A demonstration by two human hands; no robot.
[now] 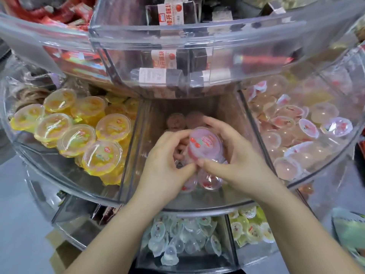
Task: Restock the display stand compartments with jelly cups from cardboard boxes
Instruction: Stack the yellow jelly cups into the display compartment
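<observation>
A clear acrylic display stand curves round in tiers, split into wedge compartments. On the left of the middle tier sits a heap of yellow jelly cups, round, with clear film lids and small printed labels, piled against the divider.

In the middle compartment both hands are down together. The left hand has its fingers curled in over a cluster of pink jelly cups, thumb tip meeting the other thumb at the near side. Between the two hands sits the uppermost pink jelly cup: round, translucent pink, its lid turned up toward the camera and printed with red cherries and a red logo. The right hand wraps that cup from the right, fingers curved over its far rim and thumb laid across its near edge. More pink cups show just beneath the hands, near the front wall, and two brownish cups lie deeper in the same compartment.

To the right, the neighbouring compartment holds pale peach-pink jelly cups, smaller and jumbled every way. On the tier below are clear small jelly cups, then yellow-green ones to their right.
</observation>
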